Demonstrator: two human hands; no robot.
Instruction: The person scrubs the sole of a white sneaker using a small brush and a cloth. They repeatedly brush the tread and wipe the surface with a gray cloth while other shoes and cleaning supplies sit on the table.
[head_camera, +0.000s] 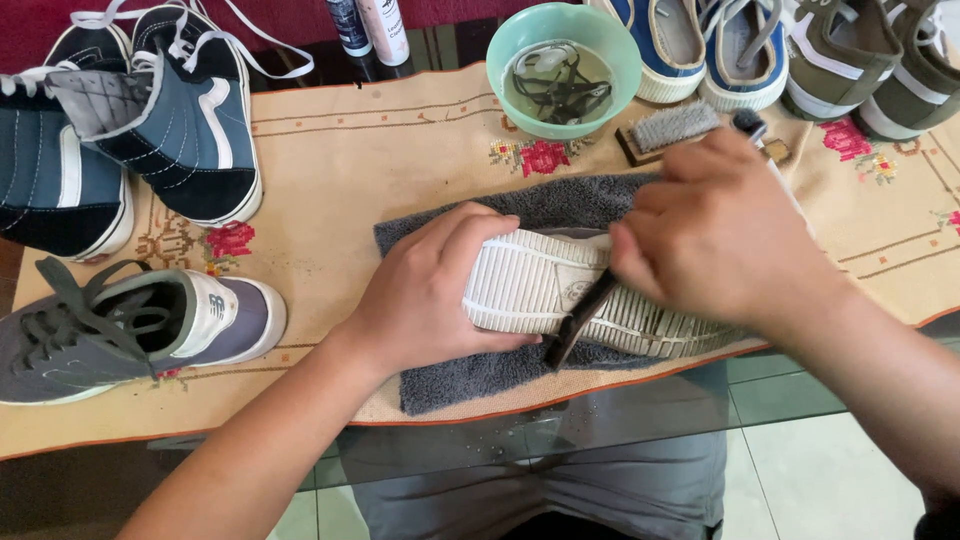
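Note:
A sneaker (540, 290) lies sole-up on a grey towel (470, 375), its ribbed white sole facing me. My left hand (435, 280) presses on the toe end of the sole and holds the shoe still. My right hand (715, 235) is closed around a thin dark brush (578, 318), whose head rests on the middle of the sole. The shoe's upper is hidden beneath the sole and my hands.
A green bowl (610, 40) of water with laces, a wooden scrub brush (672, 128) and two bottles (368, 25) stand at the back. Blue high-tops (150, 110) and a grey sneaker (130, 330) sit left; more shoes (800, 50) sit at back right on the embroidered cloth (340, 160).

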